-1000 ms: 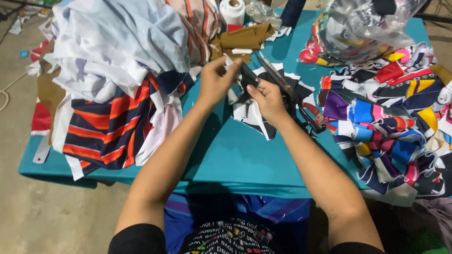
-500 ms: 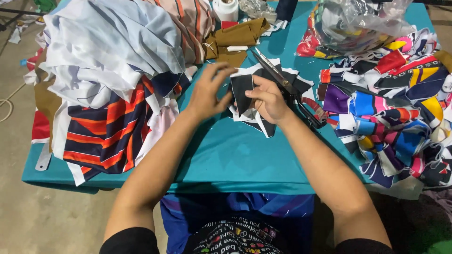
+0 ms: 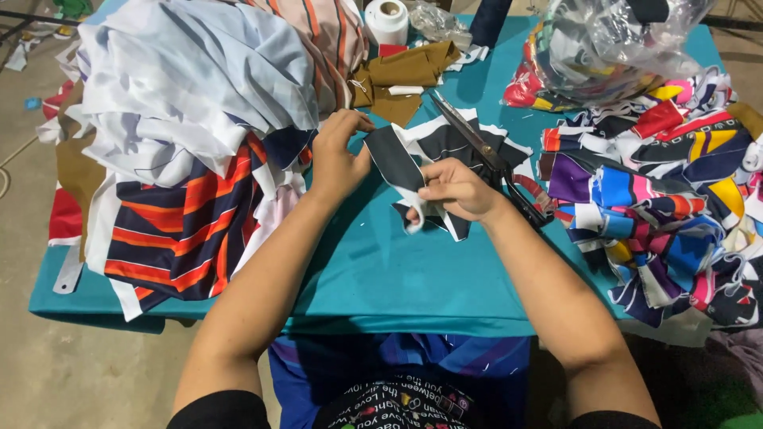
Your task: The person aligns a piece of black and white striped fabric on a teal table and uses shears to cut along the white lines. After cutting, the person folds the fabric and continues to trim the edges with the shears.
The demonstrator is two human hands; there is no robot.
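A dark navy and white strip of fabric (image 3: pixel 395 161) is stretched between both hands over the teal table (image 3: pixel 397 278). My left hand (image 3: pixel 338 155) pinches its upper end beside the big cloth pile. My right hand (image 3: pixel 455 191) grips the lower end, where white edges bunch under the fingers. More navy and white pieces (image 3: pixel 457 139) lie just behind. A pair of large black scissors (image 3: pixel 489 163) with red handles rests on the table right of my right hand, touching neither hand.
A tall pile of white, striped navy-orange and peach cloth (image 3: pixel 191 119) fills the left. Multicoloured fabric scraps (image 3: pixel 660 214) heap on the right under a clear plastic bag (image 3: pixel 612 48). A white tape roll (image 3: pixel 387 20) and brown cloth (image 3: pixel 401 75) sit at the back.
Both hands have drawn the strip out longer and flatter; my left hand moved toward the cloth pile and my right hand shifted nearer to me, away from the scissors.
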